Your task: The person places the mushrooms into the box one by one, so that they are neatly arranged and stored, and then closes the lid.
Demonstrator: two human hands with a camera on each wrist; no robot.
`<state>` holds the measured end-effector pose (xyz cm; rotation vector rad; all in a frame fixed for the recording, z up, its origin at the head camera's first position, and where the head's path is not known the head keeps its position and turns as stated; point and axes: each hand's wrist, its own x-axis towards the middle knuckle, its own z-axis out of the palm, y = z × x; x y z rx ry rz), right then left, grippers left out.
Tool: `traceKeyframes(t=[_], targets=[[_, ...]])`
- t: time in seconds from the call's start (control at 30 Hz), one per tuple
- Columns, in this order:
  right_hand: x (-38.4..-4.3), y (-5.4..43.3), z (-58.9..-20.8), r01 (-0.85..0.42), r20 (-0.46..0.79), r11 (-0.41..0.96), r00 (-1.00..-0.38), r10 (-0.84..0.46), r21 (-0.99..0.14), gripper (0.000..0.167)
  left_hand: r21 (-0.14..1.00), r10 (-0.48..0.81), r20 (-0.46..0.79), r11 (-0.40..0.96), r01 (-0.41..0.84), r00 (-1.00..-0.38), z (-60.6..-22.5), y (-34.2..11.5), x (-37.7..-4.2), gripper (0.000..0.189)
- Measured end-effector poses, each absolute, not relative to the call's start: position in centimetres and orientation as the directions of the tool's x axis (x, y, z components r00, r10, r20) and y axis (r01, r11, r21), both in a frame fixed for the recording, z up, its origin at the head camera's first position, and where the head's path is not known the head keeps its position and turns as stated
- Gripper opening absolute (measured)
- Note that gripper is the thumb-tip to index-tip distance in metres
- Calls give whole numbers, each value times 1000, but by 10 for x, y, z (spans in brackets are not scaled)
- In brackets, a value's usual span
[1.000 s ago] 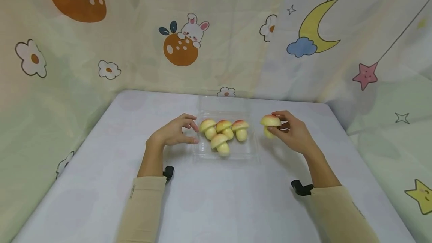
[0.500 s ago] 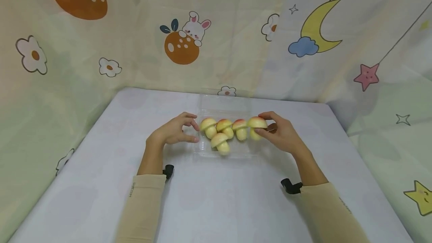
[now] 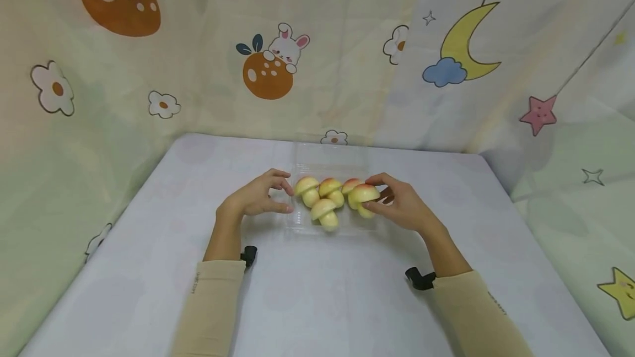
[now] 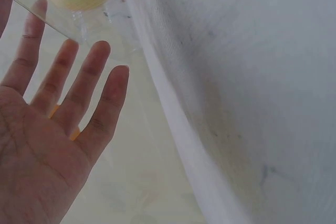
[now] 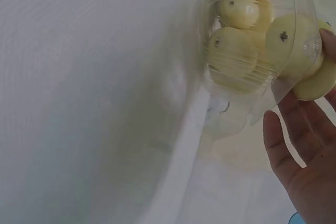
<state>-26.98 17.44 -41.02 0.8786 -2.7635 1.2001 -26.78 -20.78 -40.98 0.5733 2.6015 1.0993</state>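
A clear plastic box lies on the table, holding several toy mushrooms, pale yellow with reddish tinges on some caps. At the box's right side, my right hand pinches another toy mushroom by its cap, over the right part of the box. In the right wrist view, this held mushroom is at the box's edge, beside mushrooms seen through the clear wall. My left hand stays at the box's left side, its fingers loosely bent and holding nothing. Whether its fingertips touch the plastic is unclear.
The box's transparent lid lies folded back toward the rear. A white cloth covers the table. Behind and around it hangs a printed curtain. A black wrist camera sits at my right wrist, another at my left.
My right hand has carried the toy mushroom leftward, from beside the box to over its right part, slightly lower. My left hand keeps its place.
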Motion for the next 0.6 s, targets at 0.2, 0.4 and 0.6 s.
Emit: traceKeyframes(t=[0.2, 0.4, 0.6], targets=[[-271, 169, -410, -495, 181, 556, -833, -523, -668, 44, 725, 448, -86, 641, 252, -890, -412, -208, -269, 41], [-271, 165, -413, -486, 146, 575, -831, -536, -658, 43, 727, 451, -81, 637, 257, -889, -412, -207, -269, 42], [-268, 163, -414, -528, 175, 551, -805, -566, -646, 50, 728, 449, -83, 637, 253, -890, -412, -207, -270, 42]])
